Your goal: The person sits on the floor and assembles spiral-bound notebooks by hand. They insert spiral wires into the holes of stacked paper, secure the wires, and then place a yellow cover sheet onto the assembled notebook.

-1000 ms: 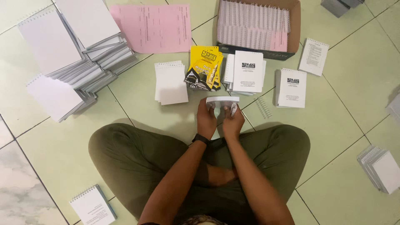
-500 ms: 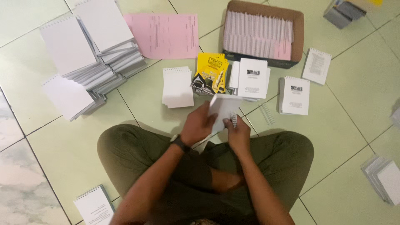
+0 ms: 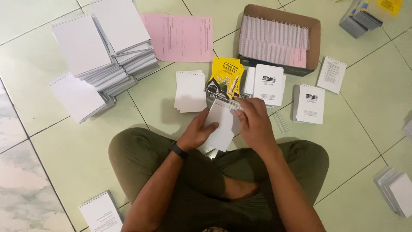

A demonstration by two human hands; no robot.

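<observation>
**A:** Over the crossed legs, seen from the head camera, what do the two hands have between them?

**B:** A small white notepad block (image 3: 222, 124), tilted, its top edge pointing away from the person. The left hand (image 3: 196, 134) is cupped under its lower left side, fingers curled round the edge, so the stack of sheets stays squared. The right hand (image 3: 255, 122) is closed at the top right corner, fingertips pinching a white spiral coil (image 3: 234, 105) against the punched edge. That grip suits steadying the block while the coil sits at the holes.

**A:** Is the coil already through the holes?

**B:** I can't tell; the fingers cover that spot.

**A:** And the things around on the floor?

**B:** They lie in reach, sorted by kind. Just beyond the hands sits a plain white sheet stack (image 3: 190, 91), beside it yellow printed covers (image 3: 226, 78), then white printed covers (image 3: 268, 83). A cardboard box (image 3: 315, 38) farther back holds rows of white coils, laid side by side. A loose coil (image 3: 281, 122) lies right of the right hand, near another printed pad (image 3: 310, 103).

**A:** The left side?

**B:** Tall fanned piles of bound blank notepads (image 3: 101, 51) stand well apart, with a pink paper sheet (image 3: 180, 36) beside them. One bound pad (image 3: 101, 212) lies by the left knee.
</observation>
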